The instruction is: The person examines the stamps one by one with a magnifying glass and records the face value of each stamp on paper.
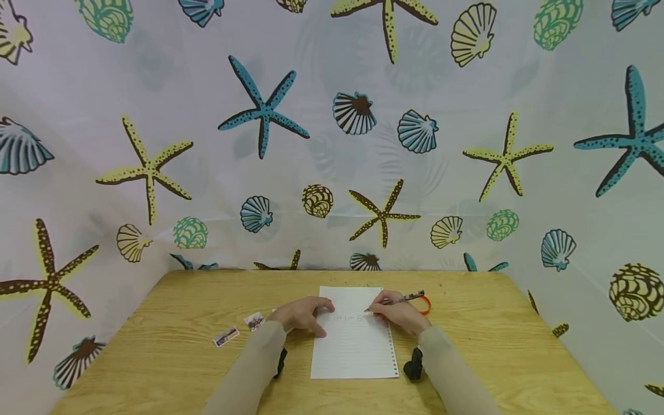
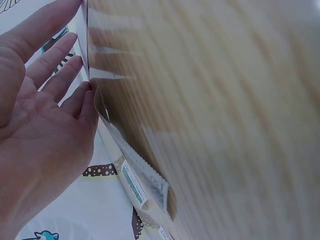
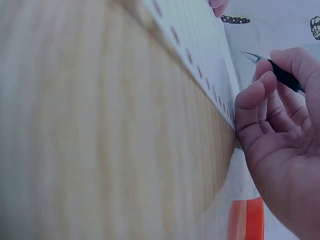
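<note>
A sheet of lined paper (image 1: 355, 351) with punched holes along its right edge lies on the table, a line of faint handwriting across its upper half. My right hand (image 1: 398, 314) pinches a pen (image 1: 412, 297) between thumb and fingers, its tip at the right end of that line. In the right wrist view, the pen (image 3: 285, 75) has a dark grip and a thin pointed tip. My left hand (image 1: 300, 314) rests at the sheet's left edge, fingers and thumb spread onto it. Beside that hand, the left wrist view shows a curled paper piece with a jagged edge (image 2: 142, 162).
Left of my left hand, two small picture slips (image 1: 225, 336) (image 1: 254, 321) lie on the wooden table (image 1: 171, 328). An orange ring (image 1: 426, 305) lies by my right hand. A cloth (image 1: 332, 155) printed with shells and starfish hangs behind and at both sides.
</note>
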The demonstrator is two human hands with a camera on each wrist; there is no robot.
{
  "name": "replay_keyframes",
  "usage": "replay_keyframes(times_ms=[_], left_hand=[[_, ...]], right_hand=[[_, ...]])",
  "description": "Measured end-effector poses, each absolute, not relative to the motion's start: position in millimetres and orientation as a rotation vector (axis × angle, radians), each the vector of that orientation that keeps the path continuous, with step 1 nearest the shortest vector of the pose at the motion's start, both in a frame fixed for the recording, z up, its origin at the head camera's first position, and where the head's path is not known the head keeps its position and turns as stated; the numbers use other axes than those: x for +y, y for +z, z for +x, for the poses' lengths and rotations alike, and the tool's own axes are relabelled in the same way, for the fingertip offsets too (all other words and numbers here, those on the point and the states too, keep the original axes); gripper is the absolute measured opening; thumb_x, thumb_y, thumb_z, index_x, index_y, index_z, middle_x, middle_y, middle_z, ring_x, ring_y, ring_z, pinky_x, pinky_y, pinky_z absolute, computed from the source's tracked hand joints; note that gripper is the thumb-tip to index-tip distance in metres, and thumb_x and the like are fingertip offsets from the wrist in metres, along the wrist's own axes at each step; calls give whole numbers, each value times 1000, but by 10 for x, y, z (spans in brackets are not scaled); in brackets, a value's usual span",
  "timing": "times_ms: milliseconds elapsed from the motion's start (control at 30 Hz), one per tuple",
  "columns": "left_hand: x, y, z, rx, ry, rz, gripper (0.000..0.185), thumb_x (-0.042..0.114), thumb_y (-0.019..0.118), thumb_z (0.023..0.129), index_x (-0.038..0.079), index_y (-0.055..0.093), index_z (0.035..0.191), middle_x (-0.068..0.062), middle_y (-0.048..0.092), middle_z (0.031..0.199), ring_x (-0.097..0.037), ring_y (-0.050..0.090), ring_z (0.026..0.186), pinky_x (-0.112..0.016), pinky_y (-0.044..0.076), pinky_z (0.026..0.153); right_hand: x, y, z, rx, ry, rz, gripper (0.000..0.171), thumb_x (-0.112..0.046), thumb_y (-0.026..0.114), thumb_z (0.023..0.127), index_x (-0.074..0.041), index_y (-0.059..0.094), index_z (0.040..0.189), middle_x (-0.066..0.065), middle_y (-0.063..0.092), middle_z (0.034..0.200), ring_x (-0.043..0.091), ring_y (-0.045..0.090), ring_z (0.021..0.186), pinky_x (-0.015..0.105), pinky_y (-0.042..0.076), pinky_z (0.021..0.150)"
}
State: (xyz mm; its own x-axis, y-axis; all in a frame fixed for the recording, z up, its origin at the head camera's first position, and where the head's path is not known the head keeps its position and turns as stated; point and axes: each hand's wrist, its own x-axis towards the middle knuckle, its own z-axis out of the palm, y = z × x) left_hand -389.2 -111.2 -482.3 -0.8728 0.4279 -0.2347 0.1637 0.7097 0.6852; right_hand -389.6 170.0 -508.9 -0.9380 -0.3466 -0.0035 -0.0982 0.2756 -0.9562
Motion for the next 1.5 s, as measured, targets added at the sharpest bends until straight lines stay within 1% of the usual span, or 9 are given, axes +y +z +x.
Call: replay_keyframes(times_ms=[167,367,467,667,867,1000,1200,1300,1500], left_hand=[[-1100,-4835,-3881,2551,948,456,53,9,84,75,21,65,123,-8,41,154,-34,30,146,-54,23,118],[-1093,-4832,-3894,2559,942,461,52,9,84,75,21,65,123,-8,42,153,-33,30,145,-54,23,118],[-1100,-4824,-3890,2561,934,470,53,10,84,75,21,65,123,-8,43,153,-33,31,145,-53,25,118],[-1114,-4819,-3887,2545,945,495,54,7,84,75,19,64,125,-9,43,152,-33,34,143,-51,29,116],[-1113,-4814,-3884,2533,979,473,55,6,84,74,18,65,124,-9,44,151,-33,35,142,-52,28,116],[-1111,-4814,-3893,2540,970,482,55,6,85,74,18,65,124,-9,45,150,-33,35,142,-52,28,116],[-1118,-4818,-3908,2545,971,487,55,7,84,74,18,65,124,-8,45,151,-33,35,142,-52,28,116],[-1118,-4818,-3903,2540,972,481,55,6,84,74,18,65,124,-8,44,151,-32,34,143,-52,27,117],[-1108,-4792,-3879,2545,959,478,55,6,84,74,17,65,125,-8,45,151,-33,34,143,-52,27,117]], right_hand=[[1729,-5076,-3869,2332,-1699,-405,27,-30,63,97,-4,59,102,4,63,79,14,52,63,24,46,59],[1763,-4981,-3816,2470,-1557,-379,40,-52,58,94,-12,62,100,-2,48,65,14,43,58,24,37,56],[1793,-4936,-3796,2453,-1563,-487,35,-40,59,97,-6,64,103,1,50,67,16,43,58,26,38,55],[1883,-4857,-3749,2414,-1538,-697,27,-11,63,95,6,61,117,16,66,90,21,56,73,32,51,65],[1941,-4847,-3770,2297,-1645,-631,32,7,46,96,11,52,128,27,65,106,33,64,93,43,58,81],[1978,-4844,-3816,2212,-1730,-564,37,2,39,96,10,51,130,26,64,109,28,65,94,41,58,83],[2046,-4836,-3849,2234,-1705,-538,40,-18,53,100,7,52,131,26,64,118,18,65,91,33,56,80],[2087,-4849,-3845,2273,-1659,-541,42,-17,60,97,5,52,132,23,64,118,16,64,87,31,56,78],[2170,-4863,-3832,2262,-1613,-563,45,-9,61,95,5,49,136,28,59,119,22,63,92,36,58,77]])
